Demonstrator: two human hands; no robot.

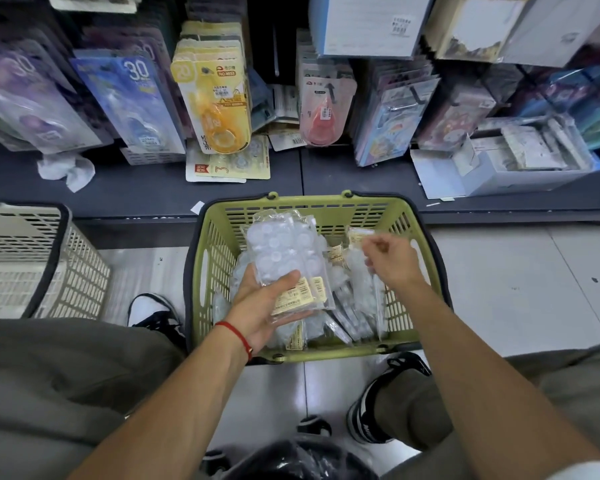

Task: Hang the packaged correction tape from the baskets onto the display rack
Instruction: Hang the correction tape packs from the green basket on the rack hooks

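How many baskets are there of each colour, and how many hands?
Green basket: 1
Beige basket: 1
Hands: 2, left hand and right hand
Total: 4

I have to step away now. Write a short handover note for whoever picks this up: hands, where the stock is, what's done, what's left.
Left hand grips a stack of clear packets over the green basket. Right hand pinches another packet at its top edge, inside the basket. Many packets still lie in the basket. A beige basket stands to the left. The display rack ahead holds other tapes. None of the clear packets hang yet; all hanging remains.
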